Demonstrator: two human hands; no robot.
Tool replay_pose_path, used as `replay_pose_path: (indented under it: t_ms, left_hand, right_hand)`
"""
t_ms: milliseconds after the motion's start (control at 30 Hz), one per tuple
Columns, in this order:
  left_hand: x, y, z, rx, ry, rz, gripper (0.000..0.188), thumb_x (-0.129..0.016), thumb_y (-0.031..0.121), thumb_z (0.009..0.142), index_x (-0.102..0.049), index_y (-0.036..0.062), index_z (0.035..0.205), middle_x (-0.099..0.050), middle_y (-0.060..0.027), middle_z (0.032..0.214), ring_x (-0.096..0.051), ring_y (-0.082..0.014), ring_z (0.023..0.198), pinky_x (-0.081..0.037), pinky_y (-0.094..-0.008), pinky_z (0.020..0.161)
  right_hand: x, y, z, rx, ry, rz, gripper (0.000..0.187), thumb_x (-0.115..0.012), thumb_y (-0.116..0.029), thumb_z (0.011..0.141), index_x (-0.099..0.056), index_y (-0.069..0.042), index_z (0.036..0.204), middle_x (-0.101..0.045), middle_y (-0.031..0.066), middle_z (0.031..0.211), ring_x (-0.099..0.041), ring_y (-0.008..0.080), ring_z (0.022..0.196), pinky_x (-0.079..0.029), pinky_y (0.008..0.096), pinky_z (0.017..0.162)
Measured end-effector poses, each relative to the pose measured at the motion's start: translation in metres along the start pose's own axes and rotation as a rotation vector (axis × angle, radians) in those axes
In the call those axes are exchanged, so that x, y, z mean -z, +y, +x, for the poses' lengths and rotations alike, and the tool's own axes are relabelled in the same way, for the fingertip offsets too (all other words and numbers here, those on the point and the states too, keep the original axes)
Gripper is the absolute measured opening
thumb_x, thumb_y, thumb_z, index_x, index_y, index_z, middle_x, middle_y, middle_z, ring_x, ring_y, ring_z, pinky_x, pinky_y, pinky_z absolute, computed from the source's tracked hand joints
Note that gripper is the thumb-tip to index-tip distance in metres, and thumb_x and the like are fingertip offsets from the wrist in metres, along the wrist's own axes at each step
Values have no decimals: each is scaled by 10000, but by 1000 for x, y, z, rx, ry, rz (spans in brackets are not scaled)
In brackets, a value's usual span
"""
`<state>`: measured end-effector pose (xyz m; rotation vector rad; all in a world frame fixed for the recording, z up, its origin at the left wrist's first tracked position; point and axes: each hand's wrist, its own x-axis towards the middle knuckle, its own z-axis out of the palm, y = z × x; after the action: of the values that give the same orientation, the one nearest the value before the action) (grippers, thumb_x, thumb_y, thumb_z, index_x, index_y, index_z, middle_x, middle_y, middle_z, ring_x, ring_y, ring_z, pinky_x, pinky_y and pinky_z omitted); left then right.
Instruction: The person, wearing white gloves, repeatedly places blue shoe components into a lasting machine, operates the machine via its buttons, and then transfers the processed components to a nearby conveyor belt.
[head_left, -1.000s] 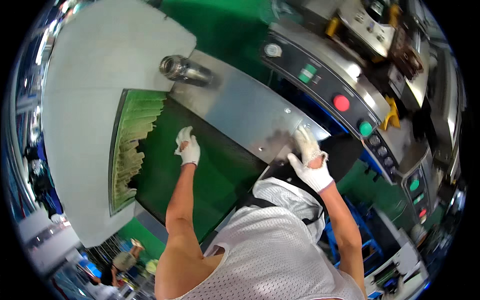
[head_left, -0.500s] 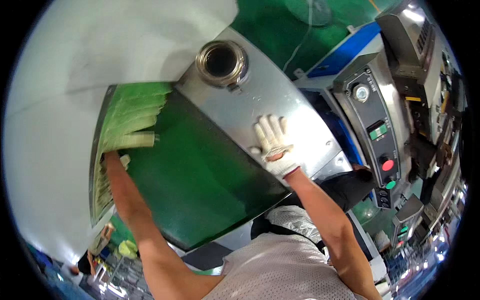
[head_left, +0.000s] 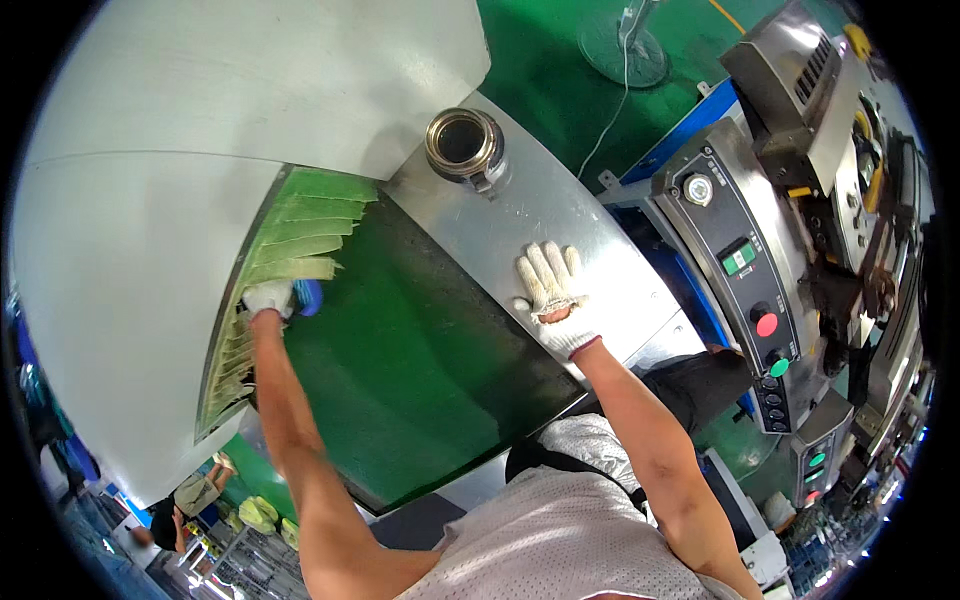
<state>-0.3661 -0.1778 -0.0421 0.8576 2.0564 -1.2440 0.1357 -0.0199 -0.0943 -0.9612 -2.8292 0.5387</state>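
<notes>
One reach, to the left: the left hand (head_left: 267, 296), white-gloved, is at the belt's curtain-side edge; the arm runs up from the lower edge of view, elbow only slightly bent, across the near left part of the belt (head_left: 430, 380).
Left fingers: mostly hidden; the hand is just beside a small blue thing (head_left: 310, 297), but I cannot tell whether it grasps it or only touches it.
Blue thing: over the belt, by the edge along the curtain (head_left: 300, 228); its full shape is hidden.
Curtain strips: pale green, hanging at the opening in the big white housing (head_left: 180, 250); the left hand is among them, about midway along the row.
Right pose: the elbow is bent out to the right, the forearm slanting forward and inward to the metal ledge (head_left: 470, 225).
Right palm: the right hand (head_left: 549, 300) lies flat and free of any load, back upward, fingers stretched and slightly fanned, pointing away from the body, near the ledge's belt-side edge.
Steel flask: an open-mouthed flask (head_left: 467, 150) stands upright at the ledge's far left end, beside the housing's corner.
Right of the ledge: a dark control panel (head_left: 725, 215) with a red button (head_left: 767, 324) and a green button (head_left: 780, 366).
</notes>
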Motion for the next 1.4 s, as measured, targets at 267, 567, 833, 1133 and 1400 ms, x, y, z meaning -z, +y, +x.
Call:
replay_pose_path:
  t_ms: [267,567,833,1133,1400]
  left_hand:
    - [-50,125,-205,-152,442,-725,766,-859,533,761,-626,-5,1255,-725,-250,1152,-685,-422,1109,-509,-510,990]
    - [16,261,-344,-1092,164,-1309,697,-847,169,740,-582,-15,1358,-661,-142,1257,-632,-253,1156,-506,-380,1006]
    - [243,382,-403,-1955,897,-322,699,-800,153,838,-538,21,1473,-573,-204,1481,-548,-383,1374,-416,-451,1183]
    - [342,555,-540,-1811,1016,-495,613,-793,311,895,-592,55,1414,-622,-206,1372,-558,-368,1352,-428,-458,1159]
    - [378,578,-535,-1597,1325,-873,581,-716,173,964,-512,-10,1476,-578,-234,1429,-571,-350,1335,-434,-434,1147]
  right_hand:
    - [28,6,-30,-5,-83,140,687,-590,-499,998,-516,-73,1532,-429,172,1638,-327,386,1551,-180,524,1309]
    - [85,59,-196,-547,-272,2280,523,-513,-449,1106,-638,-21,1379,-682,132,1384,-693,232,1149,-545,408,984]
    - [199,53,-255,-558,426,1917,230,-682,-126,937,-740,-2,1122,-767,55,981,-694,171,850,-559,340,740]
    - [239,123,-305,-823,1032,1432,254,-833,-173,857,-692,-36,1018,-660,6,858,-612,112,762,-519,303,670]
    - [220,106,-367,-612,913,2099,689,-923,-248,781,-612,-8,1348,-718,100,1151,-701,226,1030,-547,407,977]
